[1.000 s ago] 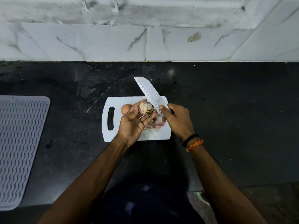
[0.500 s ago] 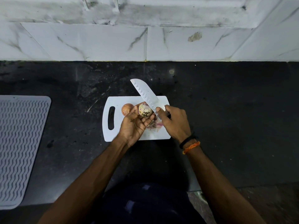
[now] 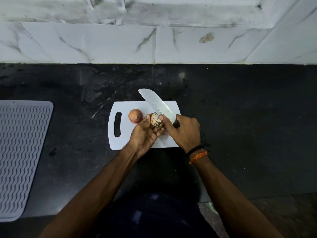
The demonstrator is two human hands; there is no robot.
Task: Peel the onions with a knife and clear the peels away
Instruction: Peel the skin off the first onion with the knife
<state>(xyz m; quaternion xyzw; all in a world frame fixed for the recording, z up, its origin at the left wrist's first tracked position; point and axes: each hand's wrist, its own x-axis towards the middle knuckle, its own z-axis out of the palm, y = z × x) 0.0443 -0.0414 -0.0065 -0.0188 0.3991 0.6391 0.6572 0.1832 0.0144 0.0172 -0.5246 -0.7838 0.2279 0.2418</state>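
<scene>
My left hand (image 3: pixel 145 133) holds a small, partly peeled onion (image 3: pixel 156 119) over the white cutting board (image 3: pixel 123 141). My right hand (image 3: pixel 184 130) grips the handle of a broad knife (image 3: pixel 157 103), whose blade points up and to the left, and its thumb presses on the onion beside the blade. A second onion (image 3: pixel 135 116), still in its reddish skin, lies on the board to the left of my hands. Bits of pink peel (image 3: pixel 166 132) show on the board under my hands, mostly hidden.
The board lies on a dark stone counter (image 3: pixel 240 117) against a white tiled wall (image 3: pixel 120 43). A grey ribbed mat (image 3: pixel 20 155) lies at the counter's left end. The counter's front edge runs just below my forearms.
My right hand has moved left with the knife, closing onto the onion; its thumb now touches the onion. The blade has shifted left and tilted slightly.
</scene>
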